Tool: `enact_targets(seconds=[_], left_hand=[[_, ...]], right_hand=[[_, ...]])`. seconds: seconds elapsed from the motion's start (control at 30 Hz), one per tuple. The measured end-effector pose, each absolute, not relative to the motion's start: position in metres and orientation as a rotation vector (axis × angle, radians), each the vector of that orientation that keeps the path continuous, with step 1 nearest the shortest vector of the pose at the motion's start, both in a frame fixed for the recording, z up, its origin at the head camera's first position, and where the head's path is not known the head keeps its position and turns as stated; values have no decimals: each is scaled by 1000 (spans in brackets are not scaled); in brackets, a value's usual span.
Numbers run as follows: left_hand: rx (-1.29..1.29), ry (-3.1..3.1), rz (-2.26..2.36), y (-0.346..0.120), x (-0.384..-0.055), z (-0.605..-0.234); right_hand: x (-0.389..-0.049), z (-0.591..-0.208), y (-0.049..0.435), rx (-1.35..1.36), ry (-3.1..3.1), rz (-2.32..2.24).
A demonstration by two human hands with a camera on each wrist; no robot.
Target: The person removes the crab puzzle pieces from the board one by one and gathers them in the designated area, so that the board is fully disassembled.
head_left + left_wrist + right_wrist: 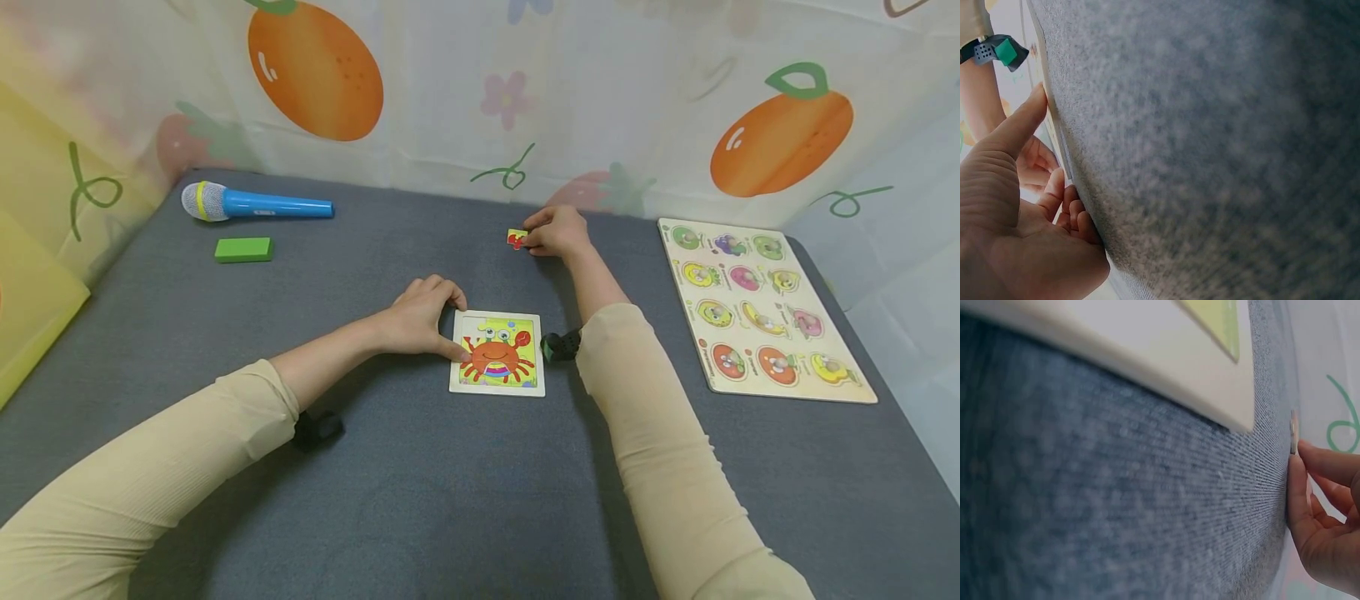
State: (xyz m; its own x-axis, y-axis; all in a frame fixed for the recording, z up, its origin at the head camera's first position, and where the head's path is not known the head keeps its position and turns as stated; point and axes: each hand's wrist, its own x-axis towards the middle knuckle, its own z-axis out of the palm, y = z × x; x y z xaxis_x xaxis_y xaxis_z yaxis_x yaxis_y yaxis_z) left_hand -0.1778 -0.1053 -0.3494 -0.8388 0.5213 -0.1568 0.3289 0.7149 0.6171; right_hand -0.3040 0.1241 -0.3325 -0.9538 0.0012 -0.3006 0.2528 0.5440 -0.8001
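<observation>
A square crab puzzle (497, 363) in a pale wooden frame lies flat on the dark grey table (420, 517). My left hand (422, 318) holds the frame at its upper left, thumb over the left side and index finger by the top corner. In the left wrist view, the thumb (1022, 122) touches the frame's edge. Farther back, my right hand (557, 232) pinches a small red and yellow puzzle piece (517, 238) between thumb and fingertips. The right wrist view shows that piece (1294, 430) edge-on, close to the table surface.
A blue toy microphone (262, 203) and a green block (243, 250) lie at the back left. On the right is a wooden fruit board (757, 312). A fruit-printed curtain (442, 92) hangs along the table's back edge.
</observation>
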Motion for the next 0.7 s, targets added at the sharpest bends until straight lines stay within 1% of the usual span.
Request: enact_targets(seconds=[0.43, 0.7], left_hand=[[663, 2600, 849, -105, -178, -350], [661, 2599, 848, -106, -178, -351]], right_hand=[[-301, -320, 145, 14, 2533, -1322], [-293, -317, 146, -119, 2582, -1271]])
